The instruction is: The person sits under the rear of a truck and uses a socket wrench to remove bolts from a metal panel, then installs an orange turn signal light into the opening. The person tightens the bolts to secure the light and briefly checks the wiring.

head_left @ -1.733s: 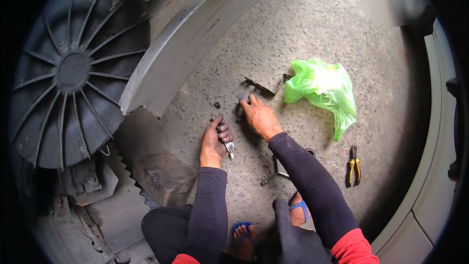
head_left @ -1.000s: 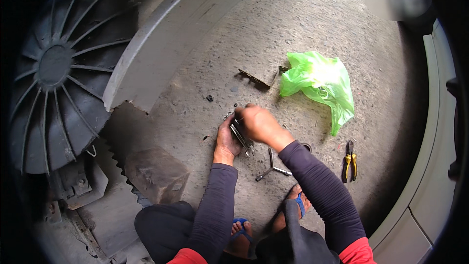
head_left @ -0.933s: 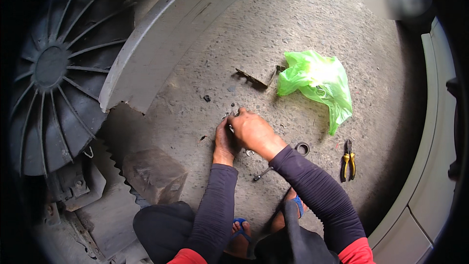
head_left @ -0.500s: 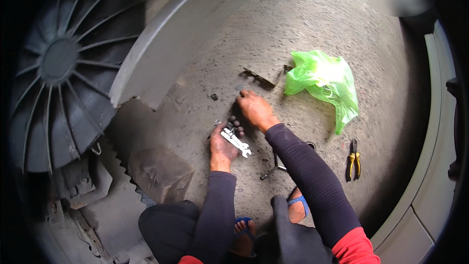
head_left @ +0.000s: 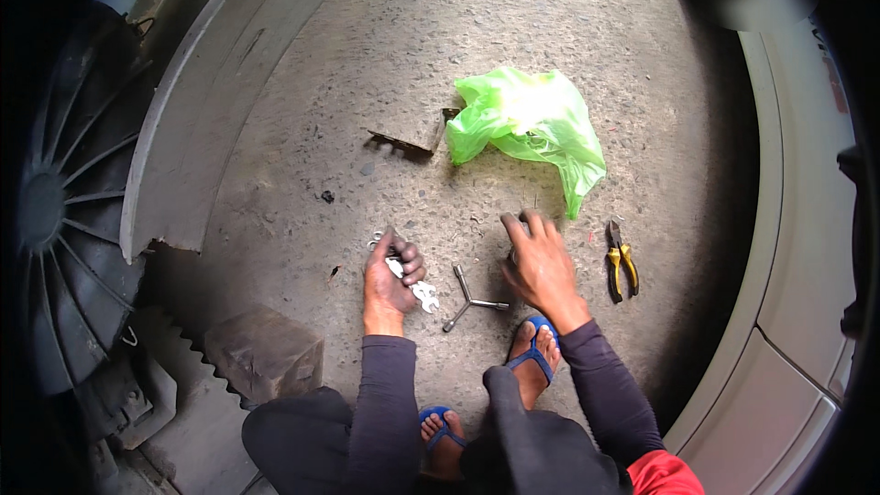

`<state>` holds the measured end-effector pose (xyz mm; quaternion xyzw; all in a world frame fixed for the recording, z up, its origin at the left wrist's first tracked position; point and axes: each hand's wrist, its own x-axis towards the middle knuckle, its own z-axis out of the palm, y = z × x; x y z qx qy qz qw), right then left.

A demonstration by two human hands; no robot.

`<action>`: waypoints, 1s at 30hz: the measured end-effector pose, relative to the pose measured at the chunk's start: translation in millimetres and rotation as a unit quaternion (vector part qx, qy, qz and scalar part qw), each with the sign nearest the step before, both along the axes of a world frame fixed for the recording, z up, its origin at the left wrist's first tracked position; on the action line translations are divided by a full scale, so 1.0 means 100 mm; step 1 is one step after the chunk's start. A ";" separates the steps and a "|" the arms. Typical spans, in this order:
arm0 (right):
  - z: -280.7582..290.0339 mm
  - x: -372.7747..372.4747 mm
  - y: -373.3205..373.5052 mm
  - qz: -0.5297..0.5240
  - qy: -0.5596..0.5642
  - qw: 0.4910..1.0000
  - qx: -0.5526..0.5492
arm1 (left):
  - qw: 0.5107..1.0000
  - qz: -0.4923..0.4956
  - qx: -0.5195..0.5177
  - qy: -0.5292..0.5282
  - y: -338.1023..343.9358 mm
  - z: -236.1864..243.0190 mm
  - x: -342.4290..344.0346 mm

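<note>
My left hand (head_left: 392,277) is closed around several open-end wrenches (head_left: 424,296), whose silvery jaws stick out beside the palm. To its right, my right hand (head_left: 543,266) reaches low over the ground with its fingers stretched and a little apart. Something dark shows at the edge of that hand, mostly hidden beneath it. Between the hands a three-armed socket wrench (head_left: 471,302) lies on the concrete. Pliers (head_left: 621,261) with yellow and black handles rest to the right of my right hand.
A bright green plastic bag (head_left: 532,124) and a dark metal bracket (head_left: 403,144) lie farther off. On the left are a curved grey panel (head_left: 197,82), a ribbed dark disc (head_left: 64,211) and a block (head_left: 266,348). A light-coloured car body (head_left: 788,312) bounds the right. My sandalled feet are close below.
My right hand has drawn back from the ground near the bracket to the right of the socket wrench. My left fingers have curled over the wrenches. The whole view has shifted.
</note>
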<state>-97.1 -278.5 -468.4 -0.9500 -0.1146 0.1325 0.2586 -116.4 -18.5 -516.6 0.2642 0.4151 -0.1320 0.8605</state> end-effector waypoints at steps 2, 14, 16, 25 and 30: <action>-0.29 -0.21 -0.22 0.034 -0.003 0.998 -0.059 | 0.998 -0.060 -0.021 -0.027 -0.18 -0.05 -0.01; 0.03 -0.19 -0.11 -0.083 -0.052 0.960 0.261 | 0.962 -0.273 0.025 -0.013 -0.83 0.17 -0.13; 0.02 -0.27 -0.27 -0.134 -0.045 0.943 0.302 | 0.969 -0.247 -0.009 -0.013 -0.78 0.18 -0.15; -0.55 -0.19 -0.35 -0.039 -0.048 0.989 0.135 | 0.997 -0.065 -0.018 -0.030 -0.55 0.08 -0.14; -0.59 0.20 0.35 0.067 -0.055 0.994 0.064 | 0.996 -0.071 0.033 -0.032 -0.34 0.19 -0.06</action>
